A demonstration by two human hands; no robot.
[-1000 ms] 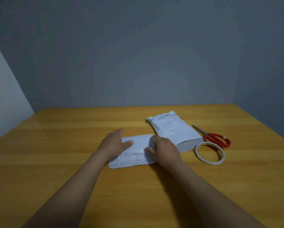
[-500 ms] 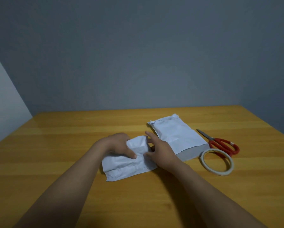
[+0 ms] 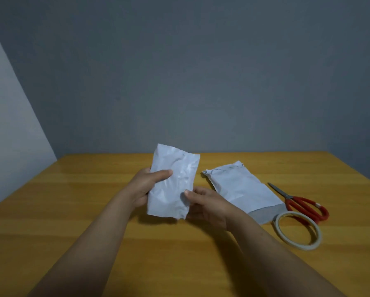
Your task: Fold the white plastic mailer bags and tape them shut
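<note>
A folded white mailer bag [image 3: 175,179] is held upright above the wooden table [image 3: 83,211], its long side pointing away from me. My left hand [image 3: 145,187] grips its left edge, thumb across the front. My right hand [image 3: 207,202] pinches its lower right edge with the thumb on top. A second white mailer bag [image 3: 241,187] lies flat on the table to the right, its grey open end toward me. A roll of white tape [image 3: 298,230] lies flat beside that end.
Red-handled scissors [image 3: 304,205] lie at the right, just behind the tape roll, blades pointing away. A grey wall stands behind the table's far edge, and a lighter wall runs along the left.
The folded bag lay flat under both hands a second ago. Both hands took hold of it, lifted it off the table and turned it upright.
</note>
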